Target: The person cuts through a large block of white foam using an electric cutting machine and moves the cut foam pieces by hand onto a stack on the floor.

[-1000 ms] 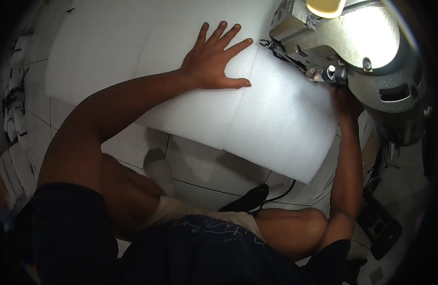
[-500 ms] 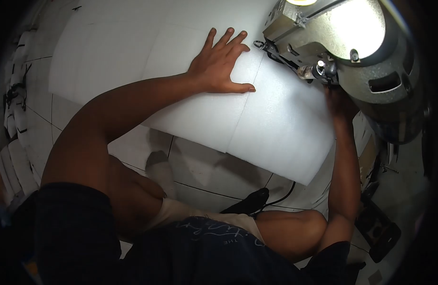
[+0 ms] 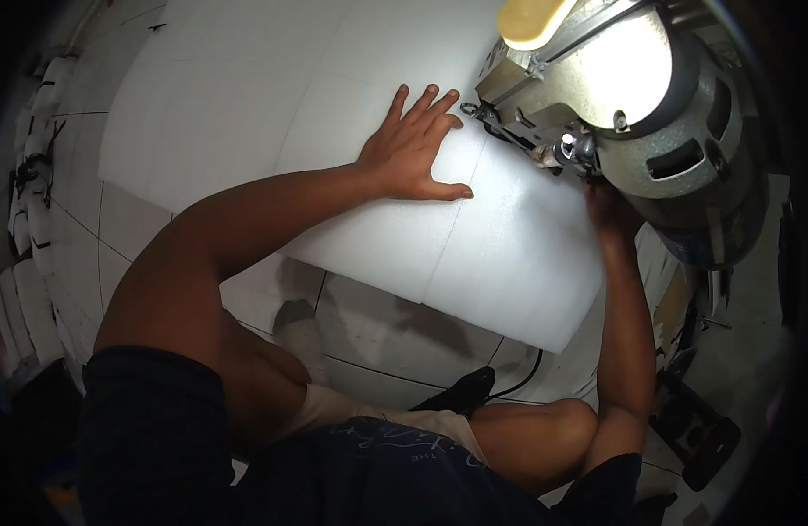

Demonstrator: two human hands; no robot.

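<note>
A large white foam sheet (image 3: pixel 360 237) lies in front of me, with a thin seam line crossing it. My left hand (image 3: pixel 412 149) rests palm down on the sheet, fingers spread, holding nothing. At the upper right stands a grey metal machine (image 3: pixel 658 114) with a bright light on its housing. My right hand (image 3: pixel 610 209) is at the sheet's right edge, beneath the machine's lower front part. Its fingers are mostly hidden by the machine and shadow, so what it touches cannot be made out.
White rolled or stacked pieces (image 3: pixel 31 302) with dark ties lie along the far left. A black pedal-like object (image 3: pixel 465 392) with a cable is on the tiled floor (image 3: pixel 369 307). A dark object (image 3: pixel 695 434) lies at the lower right.
The view has shifted, so the machine, sheet and hands sit lower in the picture. My left index finger is more bent than a second ago, and the hand is slightly nearer the machine.
</note>
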